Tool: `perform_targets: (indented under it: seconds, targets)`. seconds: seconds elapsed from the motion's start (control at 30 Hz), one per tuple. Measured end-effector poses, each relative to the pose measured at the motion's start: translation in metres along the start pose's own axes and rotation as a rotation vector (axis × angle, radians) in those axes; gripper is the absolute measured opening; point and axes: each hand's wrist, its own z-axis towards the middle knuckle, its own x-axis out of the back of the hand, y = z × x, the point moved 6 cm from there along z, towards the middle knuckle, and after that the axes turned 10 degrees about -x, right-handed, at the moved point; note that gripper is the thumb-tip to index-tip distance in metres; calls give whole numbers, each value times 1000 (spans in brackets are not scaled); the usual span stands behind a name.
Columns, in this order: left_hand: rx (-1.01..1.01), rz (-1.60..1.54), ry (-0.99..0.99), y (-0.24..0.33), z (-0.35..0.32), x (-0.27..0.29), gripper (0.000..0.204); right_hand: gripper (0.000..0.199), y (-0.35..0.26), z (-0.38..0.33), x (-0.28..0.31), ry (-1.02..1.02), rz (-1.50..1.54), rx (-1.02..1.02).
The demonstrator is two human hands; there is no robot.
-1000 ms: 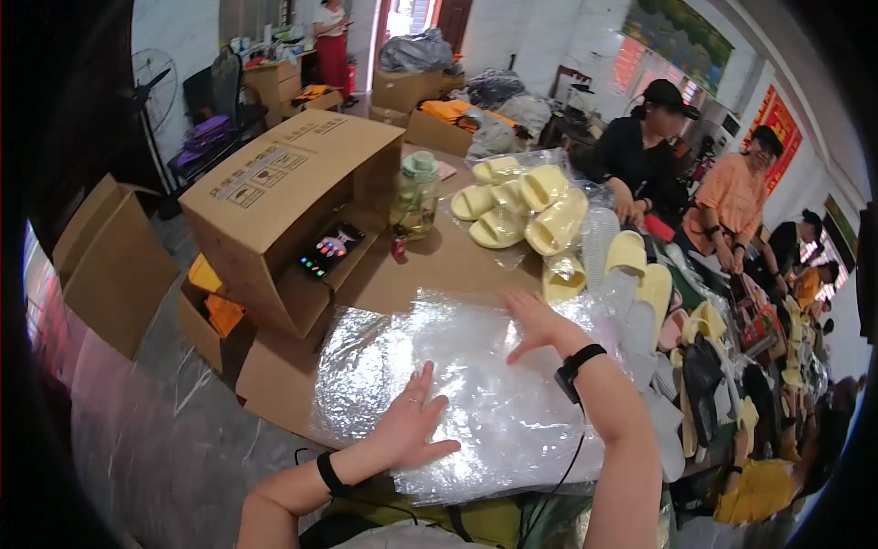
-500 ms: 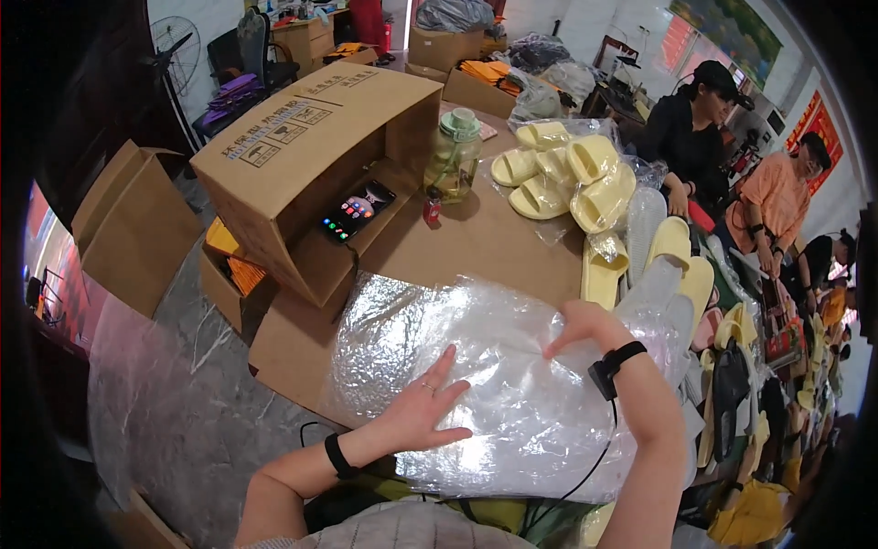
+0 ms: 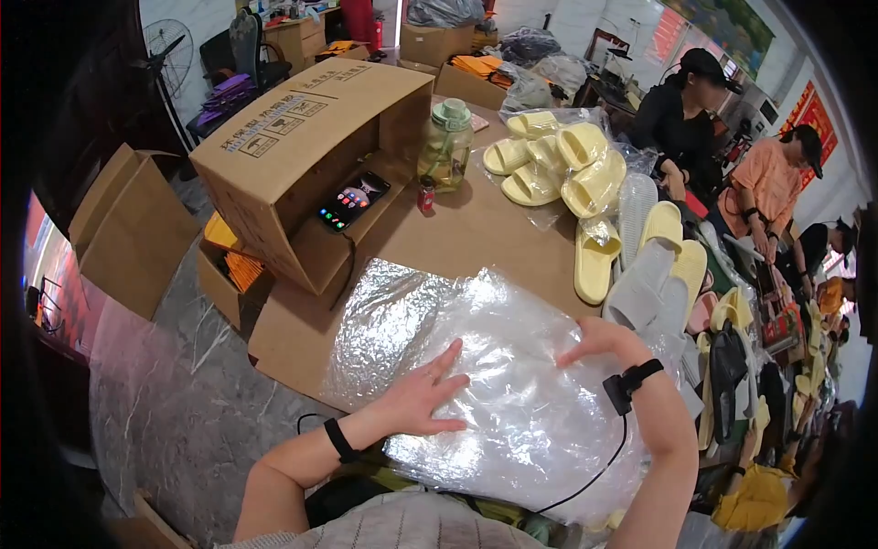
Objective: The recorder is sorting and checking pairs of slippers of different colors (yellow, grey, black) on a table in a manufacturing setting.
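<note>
A pile of clear plastic bags [image 3: 512, 439] lies spread over the near part of the cardboard-topped table, shiny and wrinkled. My left hand [image 3: 425, 395] rests on the pile's left part, fingers spread out and nothing in them. On the right side of the bags is my right hand [image 3: 596, 340], its thumb stretched away from the other fingers, which show only in part; it appears to touch the plastic without gripping it. Each wrist has a black band, the right one with a small device and a cable.
Behind the bags stand an open cardboard box [image 3: 302, 165] with a phone [image 3: 355, 201] inside, a green bottle [image 3: 446, 146] and a small red bottle [image 3: 426, 195]. Yellow slippers [image 3: 585, 174], some bagged, pile up at the right. Several people work farther right.
My right hand has shifted slightly right and nearer along the plastic. My left hand stays spread on the bags. The whole view has tilted a little.
</note>
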Motion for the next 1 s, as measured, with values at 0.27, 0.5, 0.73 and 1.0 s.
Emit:
perform_targets:
  seconds: [0.27, 0.5, 0.73, 1.0]
  targets:
    - [-52, -32, -59, 3, -3, -5, 70, 83, 3, -48, -22, -65, 18, -132]
    - [-119, -74, -103, 9, -3, 7, 84, 39, 9, -80, -34, -10, 257, 52]
    - [153, 0, 138, -29, -39, 67, 75, 37, 56, -114, -33, 104, 482, 182]
    - [114, 312, -73, -35, -43, 23, 66, 42, 57, -239, 33, 515, 543, 311]
